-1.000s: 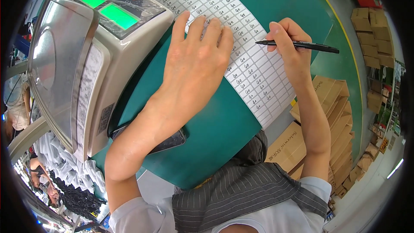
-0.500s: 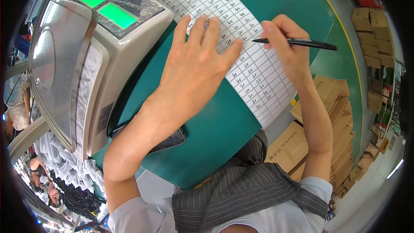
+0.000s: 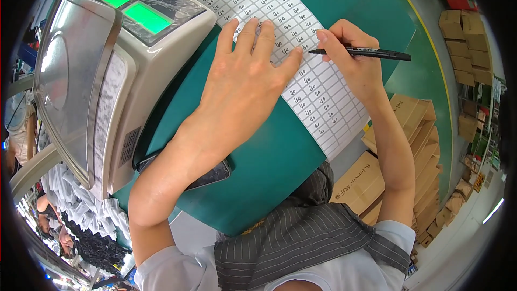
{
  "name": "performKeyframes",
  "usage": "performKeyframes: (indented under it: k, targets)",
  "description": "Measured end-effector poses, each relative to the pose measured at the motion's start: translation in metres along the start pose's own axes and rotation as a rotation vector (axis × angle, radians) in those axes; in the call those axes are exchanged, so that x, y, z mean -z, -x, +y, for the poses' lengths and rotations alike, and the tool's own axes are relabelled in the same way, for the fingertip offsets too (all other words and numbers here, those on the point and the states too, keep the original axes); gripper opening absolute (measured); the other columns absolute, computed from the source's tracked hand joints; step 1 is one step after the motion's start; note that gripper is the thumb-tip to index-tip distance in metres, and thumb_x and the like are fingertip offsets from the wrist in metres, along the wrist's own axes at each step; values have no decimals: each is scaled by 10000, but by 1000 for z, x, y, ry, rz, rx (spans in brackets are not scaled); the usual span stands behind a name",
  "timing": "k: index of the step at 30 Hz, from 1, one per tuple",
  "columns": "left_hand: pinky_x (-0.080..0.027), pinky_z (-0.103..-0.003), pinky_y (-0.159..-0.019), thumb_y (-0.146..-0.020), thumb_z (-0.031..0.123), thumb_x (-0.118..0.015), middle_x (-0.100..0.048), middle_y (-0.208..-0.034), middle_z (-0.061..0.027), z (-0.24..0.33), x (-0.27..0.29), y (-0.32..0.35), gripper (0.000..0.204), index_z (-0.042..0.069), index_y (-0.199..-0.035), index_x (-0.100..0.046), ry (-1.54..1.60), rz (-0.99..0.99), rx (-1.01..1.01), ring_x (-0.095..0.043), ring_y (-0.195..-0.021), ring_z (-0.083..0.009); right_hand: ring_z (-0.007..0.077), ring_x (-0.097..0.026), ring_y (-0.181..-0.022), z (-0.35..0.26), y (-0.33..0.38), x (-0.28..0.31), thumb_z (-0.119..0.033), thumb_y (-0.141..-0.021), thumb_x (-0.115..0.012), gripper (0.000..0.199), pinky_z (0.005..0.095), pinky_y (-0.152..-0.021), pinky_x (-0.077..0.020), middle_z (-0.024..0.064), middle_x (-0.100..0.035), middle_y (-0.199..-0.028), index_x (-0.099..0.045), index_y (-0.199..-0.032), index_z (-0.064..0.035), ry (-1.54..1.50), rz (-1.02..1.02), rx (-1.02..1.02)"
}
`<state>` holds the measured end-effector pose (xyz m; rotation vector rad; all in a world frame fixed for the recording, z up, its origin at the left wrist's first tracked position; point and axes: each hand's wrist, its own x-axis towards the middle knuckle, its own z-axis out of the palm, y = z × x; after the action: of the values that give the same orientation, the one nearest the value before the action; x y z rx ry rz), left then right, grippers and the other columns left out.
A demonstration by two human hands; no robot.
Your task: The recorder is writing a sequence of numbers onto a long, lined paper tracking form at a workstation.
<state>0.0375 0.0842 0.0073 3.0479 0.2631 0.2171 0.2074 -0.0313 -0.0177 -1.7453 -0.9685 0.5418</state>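
The left hand [image 3: 245,83] lies flat, fingers spread, pinning a long white label sheet [image 3: 318,91] (small cells, each handwritten) to the green table [image 3: 269,156]. The right hand [image 3: 350,54] pinches a black pen [image 3: 361,52], tip on the sheet. A weighing scale [image 3: 118,59] stands at left; flattened cardboard boxes [image 3: 398,145] are stacked below the table edge.

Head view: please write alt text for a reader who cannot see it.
The left hand lies flat on a white label sheet on a green table, while the right hand holds a black pen with its tip at the sheet. A weighing scale with green displays stands to the left, and cardboard boxes lie on the floor to the right.
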Motion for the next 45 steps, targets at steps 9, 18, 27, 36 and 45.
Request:
performKeyframes:
  k: [9, 18, 27, 36, 45]
  targets:
    - [-290, -506, -1084, -758, -32, -579, -526, -1284, -220, 0, -2, 0, 524, 205, -1222, -629, 16, 12, 3, -465, -1250, -358, 33, -435, -517, 0, 0, 1, -145, -886, -653, 258, 217, -468, -331, -10, -534, -562, -553, -691, -9, -9, 25, -3]
    - [-290, -504, -1082, -763, -23, -582, -521, -1287, -227, 0, -2, 1, 512, 200, -1221, -630, 17, 14, 4, -466, -1248, -355, 31, -426, -515, 2, 1, 2, -152, -889, -651, 267, 218, -463, -323, -11, -536, -568, -546, -685, -14, -50, 8, 8]
    - [-292, -502, -1084, -766, -19, -584, -520, -1287, -228, 0, 0, 0, 511, 198, -1227, -626, 21, 12, 0, -466, -1246, -359, 29, -447, -525, 1, 0, 1, -157, -893, -647, 265, 215, -463, -318, -11, -552, -578, -556, -687, -17, 7, 39, 5]
    - [-296, -503, -1080, -775, -19, -574, -515, -1291, -228, -1, -1, 0, 507, 200, -1230, -623, 24, 12, -5, -461, -1248, -359, 39, -514, -560, 5, -4, 17, -215, -887, -644, 276, 196, -506, -360, -8, -582, -620, -585, -694, -26, -46, 109, -81]
    - [-301, -503, -1079, -765, -22, -576, -508, -1300, -227, -1, -1, 1, 522, 208, -1231, -624, 21, 6, -2, -461, -1247, -356, 43, -517, -563, 4, -6, 15, -196, -884, -647, 256, 206, -510, -377, 7, -596, -618, -591, -710, -16, -23, 58, -55]
